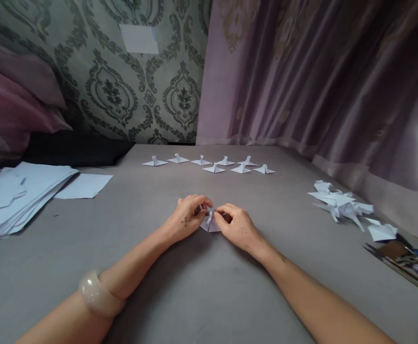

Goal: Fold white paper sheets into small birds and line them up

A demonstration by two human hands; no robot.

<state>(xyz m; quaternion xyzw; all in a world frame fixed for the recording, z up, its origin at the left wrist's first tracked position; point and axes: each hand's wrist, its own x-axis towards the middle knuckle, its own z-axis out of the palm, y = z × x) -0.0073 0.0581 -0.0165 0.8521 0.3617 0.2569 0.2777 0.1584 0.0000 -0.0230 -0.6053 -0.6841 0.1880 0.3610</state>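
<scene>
A small folded white paper figure (210, 224) stands on the grey cloth between my two hands. My left hand (190, 216) pinches its left side with thumb and fingers. From the other side, my right hand (236, 223) has its thumb and index finger closed on the paper's right edge. The fingers partly cover the upper folds. Farther back, several finished-looking folded paper figures (214, 168) with flat wings and upright middles stand in two loose rows.
At left lie a stack of white paper sheets (33, 191) and a single sheet (85, 186). A pile of folded paper pieces (340, 203) is at right, near scissors (377, 251) and a tray of small items (410, 267). A curtain (266, 71) borders the right side.
</scene>
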